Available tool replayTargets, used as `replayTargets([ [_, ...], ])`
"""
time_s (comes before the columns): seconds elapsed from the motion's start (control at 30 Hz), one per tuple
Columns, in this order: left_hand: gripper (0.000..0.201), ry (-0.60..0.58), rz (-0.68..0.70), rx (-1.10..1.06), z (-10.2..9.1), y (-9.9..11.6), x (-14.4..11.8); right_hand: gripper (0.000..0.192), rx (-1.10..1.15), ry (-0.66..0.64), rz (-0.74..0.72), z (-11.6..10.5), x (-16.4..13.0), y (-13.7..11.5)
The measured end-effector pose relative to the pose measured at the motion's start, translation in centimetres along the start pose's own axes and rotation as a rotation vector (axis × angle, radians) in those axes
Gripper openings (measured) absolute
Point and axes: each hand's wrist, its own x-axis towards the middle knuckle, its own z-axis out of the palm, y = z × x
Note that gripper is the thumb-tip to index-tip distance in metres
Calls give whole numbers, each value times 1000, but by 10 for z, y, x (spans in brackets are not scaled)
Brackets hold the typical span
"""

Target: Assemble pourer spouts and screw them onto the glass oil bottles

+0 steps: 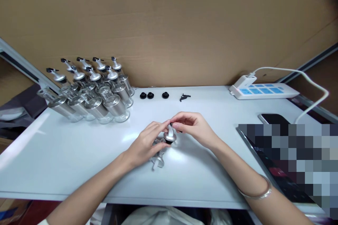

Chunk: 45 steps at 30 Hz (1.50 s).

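We pinch the silver pourer cap (169, 135) between both hands, left hand (144, 146) below, right hand (194, 126) closed at its top, spout upright, bottles (92, 91) far left.

Small assembly workstation: white table (66, 154) walled by cardboard (169, 24), batch of identical glass dispenser bottles (89, 91) upper left, power strip (264, 90) upper right.

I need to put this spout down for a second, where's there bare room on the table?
Bare table lies at the near left, between the bottles and your left hand. Another open patch sits between your right hand and the power strip. The far left corner is crowded with bottles; the phone fills the right edge.
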Motion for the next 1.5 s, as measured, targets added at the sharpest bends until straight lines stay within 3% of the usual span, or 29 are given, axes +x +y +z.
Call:
replayTargets([
  [0.2,71,37,-18,33,-1,-2,-1,21,-65,-20,-30,-4,0,-4],
  [0.43,91,48,-159,-51,2,-2,-4,17,-86,256,-114,-1,1,2],
  [0.53,92,8,-169,-51,3,-2,-4,17,-80,301,-118,3,0,4],
  [0.73,87,34,-93,16,0,0,-2,14,-150,208,-149,10,-2,6],
  [1.13,76,51,-46,27,-2,-3,-1,16,-22,163,-120,9,-2,6],
  [1.3,69,93,-140,-73,-2,-2,-2,23,-57,122,-174,9,-2,7],
  [1.5,67,215,-351,-375,1,0,-1,34,-337,82,-409,9,-6,7],
])
